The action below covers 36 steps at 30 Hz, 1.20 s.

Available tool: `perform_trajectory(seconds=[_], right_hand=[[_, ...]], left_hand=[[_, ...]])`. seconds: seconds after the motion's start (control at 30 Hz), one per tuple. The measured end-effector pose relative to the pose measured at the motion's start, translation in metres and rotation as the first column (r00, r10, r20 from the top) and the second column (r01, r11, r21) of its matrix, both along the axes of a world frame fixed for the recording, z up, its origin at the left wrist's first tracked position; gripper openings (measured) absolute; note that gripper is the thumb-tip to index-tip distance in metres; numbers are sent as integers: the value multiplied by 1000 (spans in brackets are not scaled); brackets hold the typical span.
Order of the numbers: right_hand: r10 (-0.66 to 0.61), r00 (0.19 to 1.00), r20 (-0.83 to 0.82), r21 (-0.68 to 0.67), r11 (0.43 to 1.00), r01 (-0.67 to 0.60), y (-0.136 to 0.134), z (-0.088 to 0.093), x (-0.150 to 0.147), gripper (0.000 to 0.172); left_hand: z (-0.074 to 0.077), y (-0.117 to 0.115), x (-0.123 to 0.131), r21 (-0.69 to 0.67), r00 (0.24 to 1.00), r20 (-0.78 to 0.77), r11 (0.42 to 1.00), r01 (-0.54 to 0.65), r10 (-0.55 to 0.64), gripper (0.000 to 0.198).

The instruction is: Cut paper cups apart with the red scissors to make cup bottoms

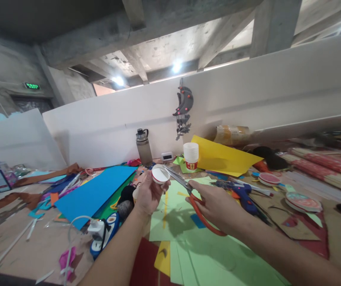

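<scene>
My left hand is raised over the table with its fingers closed round a small paper cup, whose white inside faces me. My right hand grips red-handled scissors. Their metal blades point up and left, and the tips reach the cup's rim. Both hands hover above light green paper sheets.
A stack of paper cups and a grey water bottle stand by the white back wall. A blue sheet, a yellow sheet, a blue glue gun, round paper pieces, rolled sticks and scraps cover the table.
</scene>
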State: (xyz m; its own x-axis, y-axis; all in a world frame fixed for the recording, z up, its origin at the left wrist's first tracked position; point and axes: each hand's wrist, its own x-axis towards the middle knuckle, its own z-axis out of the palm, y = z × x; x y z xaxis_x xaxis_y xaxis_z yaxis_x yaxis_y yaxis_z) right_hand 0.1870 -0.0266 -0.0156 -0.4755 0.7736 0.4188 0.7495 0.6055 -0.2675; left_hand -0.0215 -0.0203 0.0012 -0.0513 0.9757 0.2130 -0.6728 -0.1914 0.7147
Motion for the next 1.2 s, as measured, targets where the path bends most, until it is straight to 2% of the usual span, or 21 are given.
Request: perform_trajectory(seconds=[0.1,0.2,0.3,0.4,0.67,0.97,1.2], right_hand=[[-8,1000,8,0,1000,8,0,0,0,45],[-24,1000,-2,-11,1000,24,0,0,0,42],[-23,999,-29,-33,999,22,0,0,0,41],[-21,998,-61,-40,999,19,0,0,0,43],[-21,996,-88,4,1000,22,-1,3,1,47],[-32,999,-13,49,998,33,-2,3,0,44],[-29,999,22,34,999,28,-3,1,0,45]], left_hand=[[0,0,0,0,1000,8,1000,-1,1,37],[-1,-1,2,120,998,-67,992,31,-23,45],[-3,-1,4,193,988,-155,981,17,13,46],[-5,0,4,178,984,-176,984,2,30,42],[-7,-2,5,139,976,-211,986,93,-62,40],[-4,-1,0,152,987,-161,987,45,-20,44],[1,-2,3,97,993,-121,995,22,-11,49]])
